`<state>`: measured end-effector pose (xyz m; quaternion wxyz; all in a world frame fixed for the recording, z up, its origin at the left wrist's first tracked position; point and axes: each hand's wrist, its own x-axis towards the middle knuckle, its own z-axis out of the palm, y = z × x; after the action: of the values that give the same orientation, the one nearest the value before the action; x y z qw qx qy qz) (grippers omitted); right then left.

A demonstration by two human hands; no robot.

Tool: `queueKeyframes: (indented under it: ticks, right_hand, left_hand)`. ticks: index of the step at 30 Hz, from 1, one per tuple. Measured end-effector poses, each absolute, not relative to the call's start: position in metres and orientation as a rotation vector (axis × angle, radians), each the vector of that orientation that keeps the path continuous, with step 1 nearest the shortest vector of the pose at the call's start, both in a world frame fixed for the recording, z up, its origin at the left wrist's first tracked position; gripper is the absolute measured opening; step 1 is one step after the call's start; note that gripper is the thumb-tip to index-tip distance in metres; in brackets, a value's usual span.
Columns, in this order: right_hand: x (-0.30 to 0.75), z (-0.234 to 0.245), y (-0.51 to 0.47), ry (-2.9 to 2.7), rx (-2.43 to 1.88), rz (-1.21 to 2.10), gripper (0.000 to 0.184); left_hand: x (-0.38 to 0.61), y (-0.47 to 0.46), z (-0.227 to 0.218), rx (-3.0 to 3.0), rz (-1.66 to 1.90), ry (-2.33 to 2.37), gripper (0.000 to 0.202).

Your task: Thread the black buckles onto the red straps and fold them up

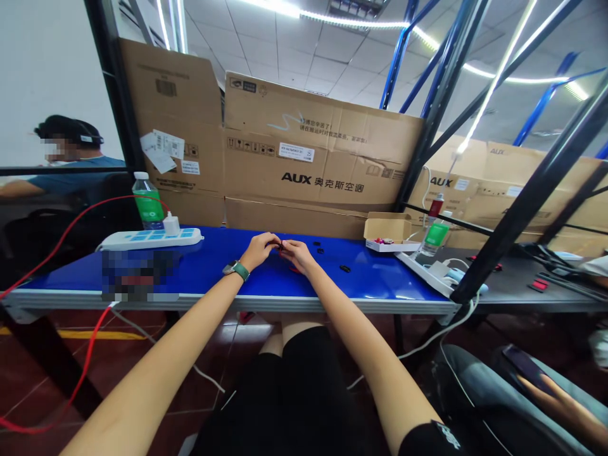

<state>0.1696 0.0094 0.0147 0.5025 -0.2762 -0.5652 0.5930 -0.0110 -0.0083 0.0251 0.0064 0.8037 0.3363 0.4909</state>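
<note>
Probably mid-fiddle, pinching a small dark piece (pixel 281 246) in both hands (pixel 258 249) (pixel 299 255) over the worktop (pixel 389 273), likely needing a steady hold next.

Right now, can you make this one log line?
left hand: holding small dark piece | right hand: holding same piece | black parts: on blue tabletop

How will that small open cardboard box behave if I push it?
The small open brown-and-white cardboard box probably slides easily: the blue tabletop looks glossy. Its raised lid may flop, and the small contents could shift.
</note>
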Motion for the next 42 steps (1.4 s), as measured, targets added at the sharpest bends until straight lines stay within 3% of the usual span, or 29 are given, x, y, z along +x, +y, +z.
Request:
queueKeyframes:
  ticks: [7, 15, 20, 25, 42]
  right_hand:
    - [0.173, 0.012, 0.021, -1.204, -0.664, 1.304, 0.027]
    - [0.163, 0.003, 0.031, -1.683, -0.724, 1.027, 0.019]
    - [0.165, 0.003, 0.027, -1.604, -0.814, 0.915, 0.021]
    - [0.167, 0.008, 0.017, -1.634, -0.801, 0.870, 0.009]
    - [0.167, 0.016, 0.006, -1.723, -0.881, 0.594, 0.008]
  left_hand:
    - [-0.010, -0.010, 0.025, 2.550, 1.515, 1.031, 0.014]
    - [-0.010, -0.006, 0.025, 2.561, 1.534, 1.009, 0.017]
    - [-0.013, -0.005, 0.024, 2.510, 1.575, 1.057, 0.017]
    - [-0.012, -0.005, 0.023, 2.437, 1.599, 1.062, 0.015]
    - [-0.009, -0.012, 0.025, 2.332, 1.603, 1.094, 0.014]
